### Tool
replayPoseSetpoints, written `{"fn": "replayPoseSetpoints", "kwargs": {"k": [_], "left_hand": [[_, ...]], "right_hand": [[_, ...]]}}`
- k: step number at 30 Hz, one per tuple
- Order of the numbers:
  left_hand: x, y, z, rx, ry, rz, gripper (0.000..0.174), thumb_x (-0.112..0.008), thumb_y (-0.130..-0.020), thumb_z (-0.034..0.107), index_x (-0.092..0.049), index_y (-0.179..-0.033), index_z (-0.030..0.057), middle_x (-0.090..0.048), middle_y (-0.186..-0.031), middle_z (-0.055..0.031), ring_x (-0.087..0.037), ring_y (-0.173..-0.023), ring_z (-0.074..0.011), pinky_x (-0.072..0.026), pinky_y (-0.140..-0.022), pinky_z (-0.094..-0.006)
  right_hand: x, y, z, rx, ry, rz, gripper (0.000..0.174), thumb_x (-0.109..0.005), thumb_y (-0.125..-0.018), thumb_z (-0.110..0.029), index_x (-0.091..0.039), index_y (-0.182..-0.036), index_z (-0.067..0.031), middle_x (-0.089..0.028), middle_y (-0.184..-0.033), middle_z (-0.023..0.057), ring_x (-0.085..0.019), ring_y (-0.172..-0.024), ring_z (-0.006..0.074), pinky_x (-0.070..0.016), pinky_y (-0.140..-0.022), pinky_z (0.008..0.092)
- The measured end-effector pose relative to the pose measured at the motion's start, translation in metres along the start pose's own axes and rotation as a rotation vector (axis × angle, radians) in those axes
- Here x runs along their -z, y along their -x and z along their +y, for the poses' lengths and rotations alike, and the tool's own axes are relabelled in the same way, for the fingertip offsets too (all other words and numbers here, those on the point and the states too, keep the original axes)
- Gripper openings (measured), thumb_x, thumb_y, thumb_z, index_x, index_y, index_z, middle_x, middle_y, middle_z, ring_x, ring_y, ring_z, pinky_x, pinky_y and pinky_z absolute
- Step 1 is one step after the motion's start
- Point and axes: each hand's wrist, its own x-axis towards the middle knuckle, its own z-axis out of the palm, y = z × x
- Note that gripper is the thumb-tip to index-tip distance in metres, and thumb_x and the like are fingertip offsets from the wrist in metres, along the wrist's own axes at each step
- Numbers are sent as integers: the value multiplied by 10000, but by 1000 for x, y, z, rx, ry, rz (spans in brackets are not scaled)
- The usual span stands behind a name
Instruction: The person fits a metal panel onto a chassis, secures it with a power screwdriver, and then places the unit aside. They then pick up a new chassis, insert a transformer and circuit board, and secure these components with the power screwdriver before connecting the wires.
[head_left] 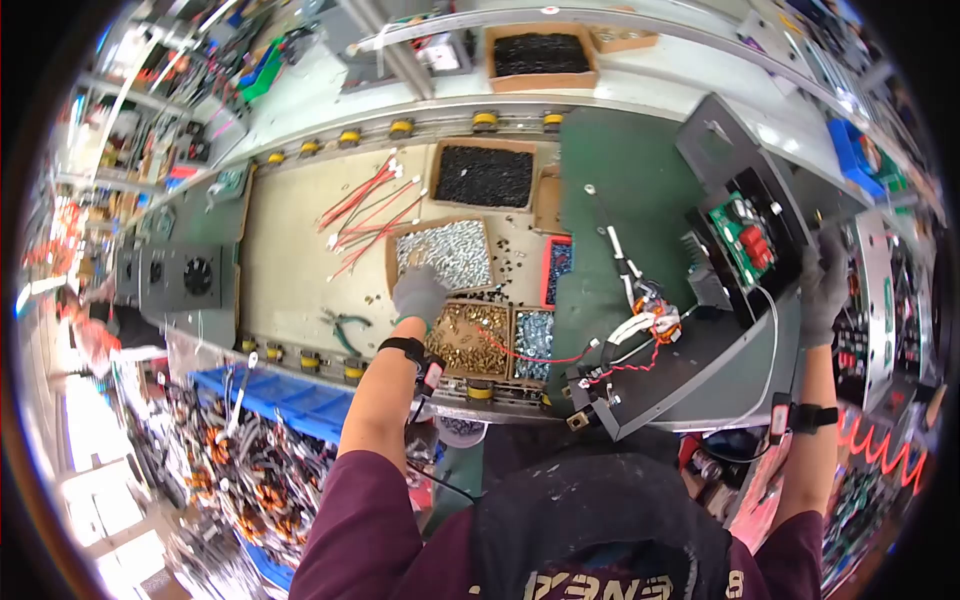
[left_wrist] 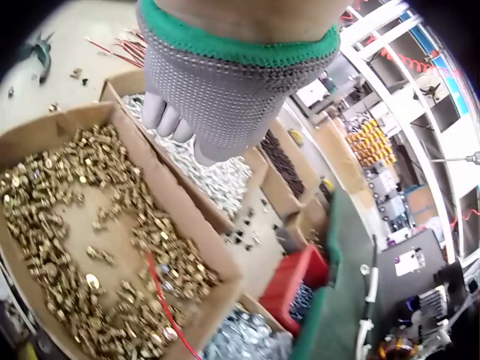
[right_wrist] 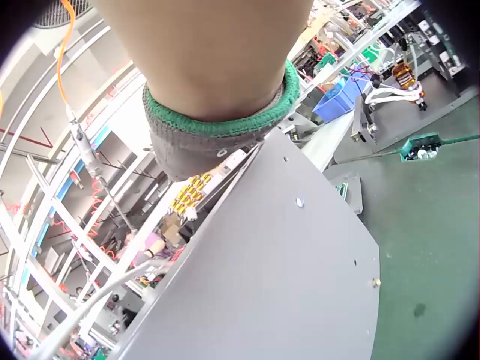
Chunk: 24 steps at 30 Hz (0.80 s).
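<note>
My gloved left hand [head_left: 421,293] is over the near left part of a cardboard box of silver screws [head_left: 455,251]. The left wrist view shows the glove [left_wrist: 217,97] with its fingers bent down at the silver screws [left_wrist: 217,176]; whether they pinch any is hidden. Brass screws [left_wrist: 56,225] fill a box beside it. At the right, my gloved right hand [head_left: 822,290] grips the edge of an open grey metal housing [head_left: 690,365], which holds a green circuit board [head_left: 735,235] and wires. In the right wrist view the glove [right_wrist: 217,146] is at the grey panel's [right_wrist: 285,247] top edge, fingers hidden.
Red and white wires [head_left: 365,195], green-handled pliers [head_left: 345,328] and a box of black screws [head_left: 484,177] are on the work surface. A red bin [head_left: 549,272] and a box of clear-looking parts [head_left: 533,343] stand between the screw boxes and the green mat [head_left: 620,150].
</note>
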Motion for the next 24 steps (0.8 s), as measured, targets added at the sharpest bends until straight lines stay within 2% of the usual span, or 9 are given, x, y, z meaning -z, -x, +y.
{"fn": "replayPoseSetpoints", "kwargs": {"k": [6,8,13,14,15,17,18,19,24], "left_hand": [[-18,-41,9,-147,-59,-123,474,-616,-810,345,-557,-1203,87,-583,-1216,-213,-560,-1134,-376,-452,-944,-440],[-47,-84,-18,-304,-142,-66,316,-495,-845,170,-641,-1108,72,-621,-1125,-234,-592,-1065,-397,-470,-907,-470],[-50,-109,-49,-451,126,132,329,-528,-705,8,-712,-978,6,-689,-981,-204,-651,-963,-320,-484,-888,-392],[-52,-115,-56,-398,244,142,343,-529,-712,4,-700,-1009,-7,-690,-998,-197,-650,-976,-311,-482,-901,-367],[-15,-64,-13,-40,450,-24,365,-519,-725,-10,-687,-1049,-9,-683,-1024,-202,-645,-996,-302,-464,-936,-337],[-109,-205,-127,-279,493,188,350,-509,-806,7,-643,-1129,-7,-688,-956,-190,-689,-764,-288,-551,-571,-355],[-81,-148,-114,-287,491,199,350,-509,-806,7,-643,-1129,-7,-688,-956,-190,-689,-764,-288,-551,-571,-355],[-29,-76,-37,70,698,88,383,-485,-850,21,-575,-1222,11,-680,-913,-159,-680,-663,-277,-503,-429,-349],[13,-35,-31,127,1065,157,203,-478,-901,60,-569,-1080,37,-627,-789,-87,-613,-561,-198,-449,-399,-300]], "right_hand": [[75,104,-47,-124,-8,-115,326,-639,-877,-158,-563,-1154,-3,-598,-1082,154,-589,-981,270,-486,-837,345],[92,145,-53,-245,24,-116,322,-648,-852,-130,-569,-1139,-9,-602,-1057,155,-596,-947,269,-493,-812,356],[126,244,-40,-602,-29,-144,251,-673,-819,-106,-604,-1045,-21,-630,-917,130,-626,-793,250,-517,-719,352],[136,253,-37,-670,-45,-150,247,-677,-817,-115,-609,-1038,-28,-630,-916,129,-626,-795,249,-516,-722,340],[142,261,-34,-730,-80,-162,243,-681,-815,-125,-614,-1031,-36,-630,-916,128,-626,-796,247,-516,-724,329],[159,285,-8,-861,-112,-181,252,-678,-816,-140,-619,-1047,-57,-633,-909,114,-624,-790,235,-517,-722,321],[170,289,2,-1015,-92,-218,242,-662,-826,-152,-623,-1045,-58,-636,-912,117,-628,-785,246,-519,-723,335],[180,295,16,-1165,-79,-260,233,-647,-835,-164,-627,-1042,-60,-639,-915,120,-631,-780,257,-520,-724,348],[241,382,160,-512,720,-851,372,-587,-811,-197,-557,-1178,-140,-564,-1104,136,-521,-1118,293,-434,-911,380]]}}
